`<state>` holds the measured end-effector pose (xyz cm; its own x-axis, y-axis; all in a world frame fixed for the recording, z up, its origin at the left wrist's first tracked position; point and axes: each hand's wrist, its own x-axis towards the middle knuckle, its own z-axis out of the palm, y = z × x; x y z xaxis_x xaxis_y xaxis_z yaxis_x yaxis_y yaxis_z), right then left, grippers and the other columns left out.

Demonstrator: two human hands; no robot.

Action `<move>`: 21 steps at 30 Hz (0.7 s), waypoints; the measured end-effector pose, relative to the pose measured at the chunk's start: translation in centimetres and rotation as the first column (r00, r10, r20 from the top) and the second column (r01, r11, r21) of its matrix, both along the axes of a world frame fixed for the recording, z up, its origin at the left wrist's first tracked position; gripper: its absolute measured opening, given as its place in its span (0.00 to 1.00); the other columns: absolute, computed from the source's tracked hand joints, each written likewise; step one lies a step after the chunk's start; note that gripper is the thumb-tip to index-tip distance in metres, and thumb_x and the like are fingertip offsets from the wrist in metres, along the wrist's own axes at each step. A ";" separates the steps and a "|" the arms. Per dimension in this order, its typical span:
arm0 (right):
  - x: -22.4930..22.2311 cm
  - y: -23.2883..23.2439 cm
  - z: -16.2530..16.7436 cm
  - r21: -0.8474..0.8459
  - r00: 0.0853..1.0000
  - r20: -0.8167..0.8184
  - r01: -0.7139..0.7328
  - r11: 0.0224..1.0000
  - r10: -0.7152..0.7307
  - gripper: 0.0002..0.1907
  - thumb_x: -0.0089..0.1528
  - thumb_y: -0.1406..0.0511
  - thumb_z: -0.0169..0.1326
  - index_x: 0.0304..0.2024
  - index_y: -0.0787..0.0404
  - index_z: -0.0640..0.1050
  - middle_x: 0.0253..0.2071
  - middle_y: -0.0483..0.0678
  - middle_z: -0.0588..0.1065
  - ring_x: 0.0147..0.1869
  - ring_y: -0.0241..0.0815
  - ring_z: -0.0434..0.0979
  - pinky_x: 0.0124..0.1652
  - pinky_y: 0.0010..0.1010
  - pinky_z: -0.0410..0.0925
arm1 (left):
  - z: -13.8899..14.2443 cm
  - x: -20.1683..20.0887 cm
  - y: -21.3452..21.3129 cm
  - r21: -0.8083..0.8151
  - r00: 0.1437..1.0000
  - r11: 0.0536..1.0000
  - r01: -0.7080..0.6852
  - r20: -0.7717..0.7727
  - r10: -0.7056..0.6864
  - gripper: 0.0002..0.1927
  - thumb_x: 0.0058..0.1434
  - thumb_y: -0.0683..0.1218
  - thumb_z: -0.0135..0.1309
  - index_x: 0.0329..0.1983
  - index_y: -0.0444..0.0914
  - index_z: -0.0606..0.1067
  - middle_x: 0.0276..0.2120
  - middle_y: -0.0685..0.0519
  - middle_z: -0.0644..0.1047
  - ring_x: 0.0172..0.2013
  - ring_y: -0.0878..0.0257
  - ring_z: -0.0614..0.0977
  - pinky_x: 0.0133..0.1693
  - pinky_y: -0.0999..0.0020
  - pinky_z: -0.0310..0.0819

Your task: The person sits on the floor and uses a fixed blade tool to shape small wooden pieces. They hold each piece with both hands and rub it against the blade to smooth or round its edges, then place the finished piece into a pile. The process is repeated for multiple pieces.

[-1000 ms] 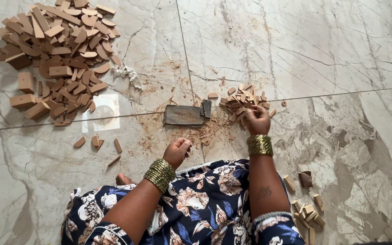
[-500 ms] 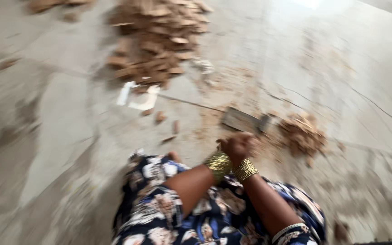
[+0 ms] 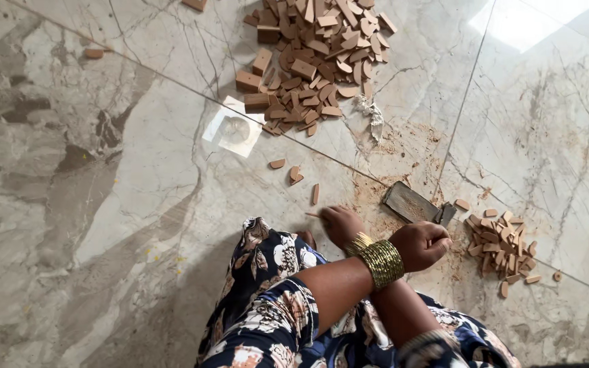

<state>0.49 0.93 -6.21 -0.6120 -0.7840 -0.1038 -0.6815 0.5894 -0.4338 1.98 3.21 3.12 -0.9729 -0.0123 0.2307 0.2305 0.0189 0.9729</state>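
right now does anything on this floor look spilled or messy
Yes. Reddish-brown dust is smeared over the marble floor around the flat dark block, and a few wooden pieces lie strayed from the big pile.

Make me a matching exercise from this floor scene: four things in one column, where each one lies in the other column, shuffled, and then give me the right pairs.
Things
1. large pile of wooden pieces
2. small pile of wooden pieces
3. flat metal blade
4. clear plastic square

Places
A. between the two piles
B. top of the view
C. just lower left of the large pile
D. right side of the view, past the blade

Pairs: 1-B, 2-D, 3-A, 4-C
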 end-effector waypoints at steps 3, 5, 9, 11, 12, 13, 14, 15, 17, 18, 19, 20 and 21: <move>0.6 8.5 1.9 -0.032 0.993 -0.097 0.061 0.998 -0.063 0.13 0.59 0.65 0.57 0.46 0.60 0.78 0.44 0.53 0.77 0.51 0.53 0.76 0.47 0.42 0.71 | -0.2 -0.1 0.2 -0.049 0.999 0.998 -0.029 0.030 0.031 0.14 0.65 0.52 0.51 0.40 0.38 0.79 0.35 0.44 0.80 0.40 0.50 0.82 0.46 0.57 0.78; 1.5 15.1 4.2 -0.078 0.974 -0.212 0.061 0.995 -0.076 0.19 0.55 0.67 0.61 0.49 0.66 0.77 0.47 0.58 0.76 0.53 0.54 0.75 0.47 0.42 0.70 | -0.4 -0.4 0.5 -0.088 0.995 0.996 -0.026 0.094 0.034 0.14 0.65 0.52 0.51 0.40 0.38 0.79 0.36 0.43 0.79 0.40 0.51 0.82 0.47 0.56 0.78; 2.5 23.3 8.4 -0.077 0.838 0.060 0.546 0.834 -0.542 0.14 0.59 0.66 0.63 0.47 0.60 0.81 0.39 0.50 0.82 0.34 0.37 0.81 0.34 0.27 0.73 | -1.6 -0.9 0.6 -0.188 0.944 0.975 0.118 0.326 -0.051 0.17 0.65 0.55 0.50 0.41 0.37 0.78 0.35 0.45 0.79 0.35 0.55 0.82 0.42 0.57 0.78; 2.0 24.0 9.5 -0.245 0.841 0.001 0.525 0.815 -0.541 0.10 0.60 0.69 0.63 0.45 0.61 0.82 0.39 0.50 0.81 0.32 0.38 0.77 0.31 0.28 0.71 | -2.7 -1.0 0.4 -0.217 0.820 0.920 0.326 0.548 -0.162 0.23 0.70 0.59 0.45 0.35 0.35 0.78 0.28 0.47 0.77 0.27 0.59 0.78 0.33 0.59 0.75; 1.8 23.7 9.7 -0.272 0.887 0.004 0.444 0.853 -0.461 0.10 0.60 0.69 0.62 0.45 0.60 0.82 0.39 0.49 0.81 0.34 0.38 0.78 0.33 0.28 0.73 | -3.1 -1.0 0.5 -0.186 0.684 0.868 0.461 0.697 -0.215 0.31 0.73 0.60 0.39 0.29 0.34 0.79 0.22 0.47 0.76 0.21 0.60 0.73 0.25 0.60 0.72; 1.5 23.0 9.6 -0.306 0.924 0.006 0.365 0.879 -0.382 0.10 0.60 0.68 0.62 0.45 0.60 0.82 0.40 0.49 0.80 0.36 0.38 0.80 0.34 0.28 0.74 | -3.6 -0.9 0.6 0.034 0.628 0.924 0.380 0.724 -0.285 0.26 0.71 0.58 0.42 0.29 0.35 0.78 0.22 0.50 0.75 0.20 0.62 0.72 0.23 0.63 0.69; 1.2 22.2 9.4 -0.344 0.953 0.006 0.288 0.894 -0.304 0.11 0.60 0.68 0.61 0.45 0.60 0.81 0.40 0.49 0.80 0.38 0.38 0.82 0.36 0.29 0.75 | -4.2 -0.8 0.4 0.241 0.570 0.932 0.272 0.740 -0.357 0.22 0.70 0.55 0.44 0.29 0.36 0.77 0.21 0.52 0.75 0.19 0.64 0.70 0.21 0.65 0.67; 0.9 21.6 9.4 -0.337 0.954 0.005 0.283 0.898 -0.298 0.10 0.59 0.68 0.61 0.44 0.60 0.81 0.39 0.49 0.80 0.38 0.41 0.82 0.36 0.31 0.75 | -4.7 -0.5 0.2 0.422 0.514 0.896 0.139 0.743 -0.429 0.17 0.68 0.53 0.47 0.29 0.37 0.76 0.21 0.55 0.74 0.18 0.66 0.69 0.19 0.68 0.64; 0.7 20.7 9.2 -0.325 0.952 0.013 0.294 0.899 -0.307 0.09 0.59 0.69 0.61 0.42 0.61 0.81 0.37 0.50 0.80 0.37 0.46 0.81 0.36 0.35 0.74 | -5.8 -0.6 -0.7 0.472 0.421 0.877 0.092 0.779 -0.464 0.15 0.68 0.51 0.48 0.28 0.38 0.74 0.20 0.56 0.72 0.18 0.67 0.68 0.19 0.70 0.62; 0.7 20.4 9.2 -0.348 0.960 -0.003 0.263 0.900 -0.281 0.08 0.59 0.68 0.61 0.41 0.60 0.81 0.38 0.51 0.80 0.39 0.50 0.81 0.38 0.37 0.74 | -6.4 -0.3 -1.2 0.492 0.363 0.868 0.071 0.798 -0.481 0.14 0.67 0.50 0.49 0.28 0.39 0.73 0.19 0.56 0.70 0.18 0.67 0.67 0.18 0.71 0.61; 0.7 20.2 9.2 -0.366 0.965 -0.021 0.237 0.900 -0.263 0.07 0.60 0.68 0.60 0.41 0.60 0.81 0.39 0.52 0.80 0.41 0.53 0.81 0.40 0.40 0.74 | -7.0 0.1 -1.8 0.577 0.333 0.813 0.079 0.753 -0.567 0.14 0.68 0.51 0.49 0.29 0.40 0.73 0.19 0.58 0.69 0.18 0.68 0.66 0.18 0.72 0.60; 0.9 20.0 9.1 -0.387 0.963 -0.014 0.243 0.889 -0.269 0.08 0.59 0.67 0.60 0.41 0.59 0.81 0.39 0.52 0.80 0.42 0.54 0.81 0.40 0.40 0.74 | -7.6 0.5 -2.4 0.658 0.294 0.748 0.082 0.701 -0.649 0.14 0.69 0.52 0.50 0.29 0.41 0.73 0.19 0.60 0.67 0.17 0.69 0.65 0.17 0.73 0.59; 1.1 19.8 9.1 -0.404 0.961 -0.008 0.250 0.880 -0.277 0.09 0.58 0.67 0.60 0.42 0.57 0.82 0.40 0.51 0.80 0.43 0.54 0.80 0.40 0.41 0.74 | -8.2 0.9 -2.8 0.735 0.248 0.674 0.074 0.641 -0.727 0.14 0.69 0.52 0.50 0.29 0.42 0.73 0.19 0.62 0.66 0.17 0.70 0.64 0.17 0.74 0.58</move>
<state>1.59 20.69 2.86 -0.7966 -0.5604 0.2267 -0.5590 0.5402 -0.6290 2.87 0.38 -5.06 -0.4654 0.6676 -0.5811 -0.8810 -0.2860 0.3770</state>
